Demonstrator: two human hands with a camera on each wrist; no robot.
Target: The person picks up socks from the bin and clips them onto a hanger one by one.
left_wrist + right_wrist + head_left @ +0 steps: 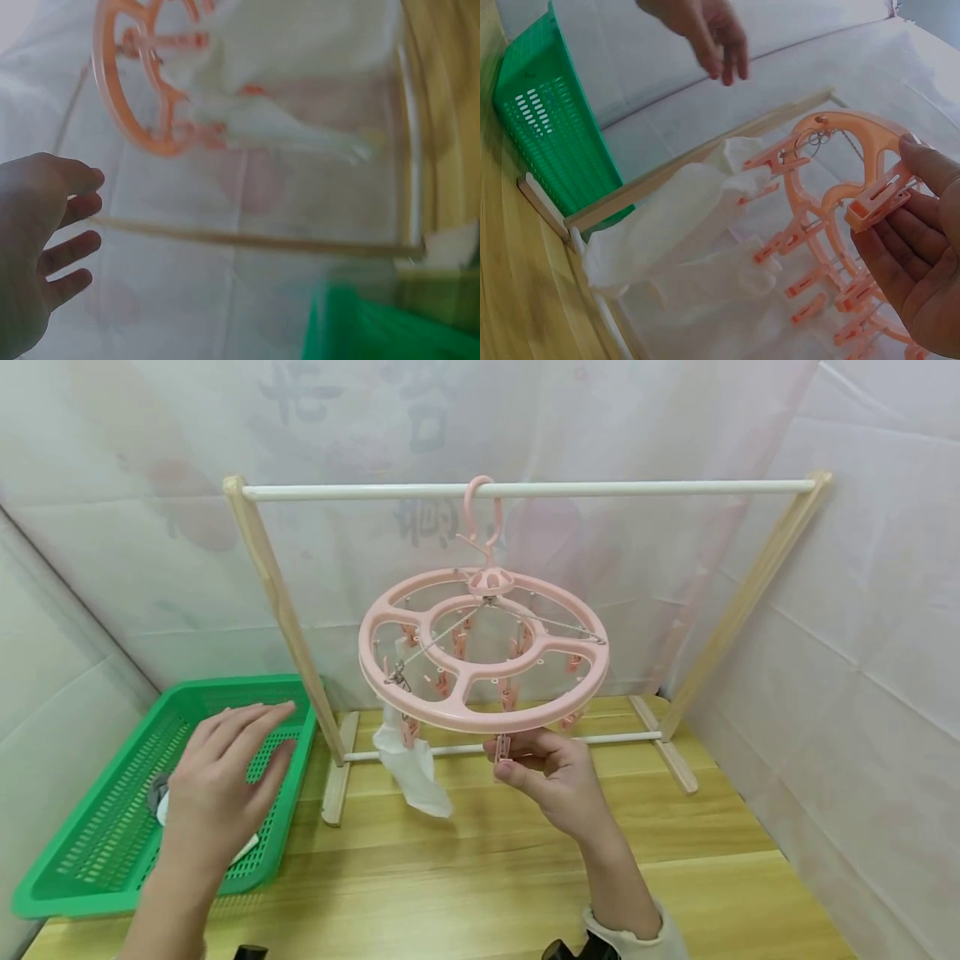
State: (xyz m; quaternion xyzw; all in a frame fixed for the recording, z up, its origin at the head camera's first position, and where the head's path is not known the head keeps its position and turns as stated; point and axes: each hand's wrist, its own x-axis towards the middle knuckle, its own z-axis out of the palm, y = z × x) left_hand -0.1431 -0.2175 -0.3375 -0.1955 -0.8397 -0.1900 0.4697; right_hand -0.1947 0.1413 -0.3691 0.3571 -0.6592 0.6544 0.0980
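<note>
A round pink clip hanger [487, 722] hangs by its hook from the white bar of a rack. My right hand [558, 781] pinches one of its pink clothes pegs [877, 201] at the near edge, between thumb and fingers. That peg has no cloth in it. White sock-like cloth [679, 221] hangs from pegs on the hanger's left side. My left hand [221, 777] is raised in front of the green basket [71, 906], fingers spread and holding nothing. In the left wrist view its fingers are apart from the hanger.
The rack has a white top bar [660, 488], wooden side posts [738, 610] and feet on a wood-grain table [480, 877]. Inside the basket lie a grey item [157, 793] and something white, partly hidden by my left hand. Pale fabric walls [862, 652] surround the table.
</note>
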